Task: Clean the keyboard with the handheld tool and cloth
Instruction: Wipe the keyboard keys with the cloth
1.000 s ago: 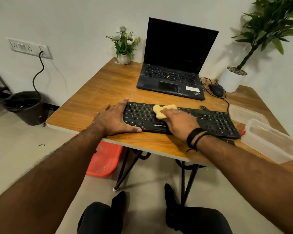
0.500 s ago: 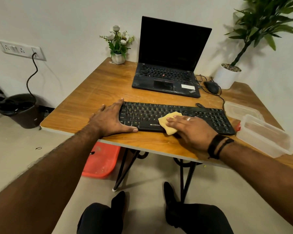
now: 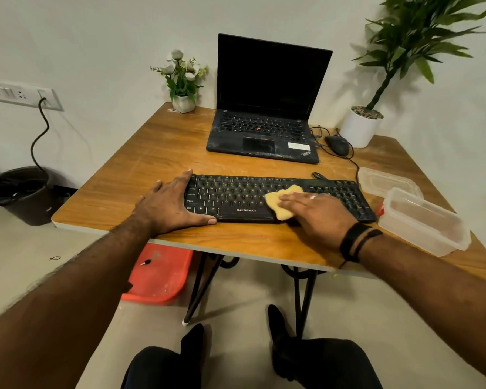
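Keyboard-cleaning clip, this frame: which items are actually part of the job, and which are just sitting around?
In use:
keyboard
yellow cloth, pressed on the keys by the right hand
left hand, steadying the keyboard's left end

Lying about:
laptop
mouse
clear container and its lid
flower pot
potted plant

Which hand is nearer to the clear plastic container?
Right. The right hand presses the yellow cloth beside the clear plastic container; the left hand rests at the black keyboard's far end.
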